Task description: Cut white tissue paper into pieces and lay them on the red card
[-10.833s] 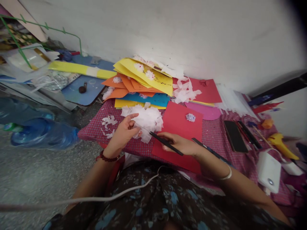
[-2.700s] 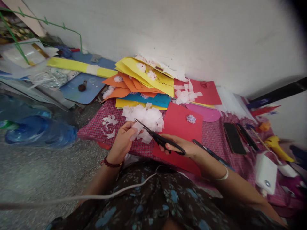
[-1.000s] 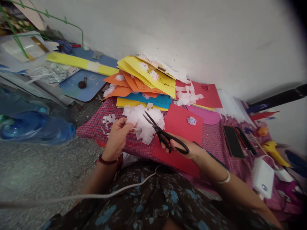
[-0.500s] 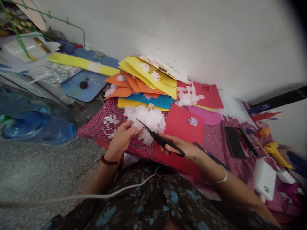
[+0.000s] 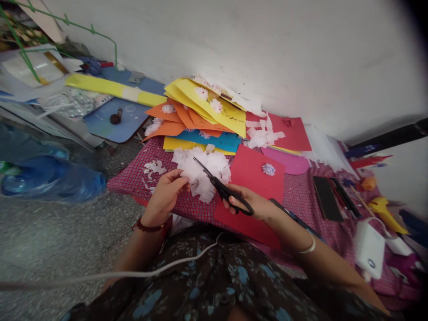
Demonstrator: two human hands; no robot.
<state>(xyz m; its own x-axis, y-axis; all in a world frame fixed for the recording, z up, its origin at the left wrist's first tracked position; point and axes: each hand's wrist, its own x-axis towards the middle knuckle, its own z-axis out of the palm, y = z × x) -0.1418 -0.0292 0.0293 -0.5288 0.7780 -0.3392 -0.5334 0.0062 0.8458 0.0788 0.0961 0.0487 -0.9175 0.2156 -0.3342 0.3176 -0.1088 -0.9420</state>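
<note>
The left hand [image 5: 164, 196] is closed in a pinch, thumb and fingertips gripping the near edge of a piece of white tissue paper [image 5: 193, 179] held just above the counter [image 5: 132, 183], a low one covered with a red checked cloth. The right hand [image 5: 251, 205] is curled around the loops of a pair of black-handled scissors [image 5: 223, 191], fingers through the handles. The blades point up and to the left and reach into the held tissue; they look nearly together, though the picture is too soft to tell for sure.

Just behind the held piece lies a loose heap of white tissue scraps [image 5: 214, 162], and the two are hard to separate by eye. A few smaller white paper bits [image 5: 153, 168] lie on the cloth to the left.

Under the right hand is a flat red paper sheet [image 5: 249, 178], with a small white-and-blue paper flower [image 5: 268, 169] on it. Farther back, against the white wall, sits a fanned stack of yellow and orange paper sheets [image 5: 200, 109] over a blue paper sheet [image 5: 222, 139].

To the right, a flat black phone [image 5: 323, 192] lies on the cloth, and a white box-shaped power bank [image 5: 369, 250] rests near the counter's edge. A large blue water bottle [image 5: 50, 180] lies on the grey floor at left.
</note>
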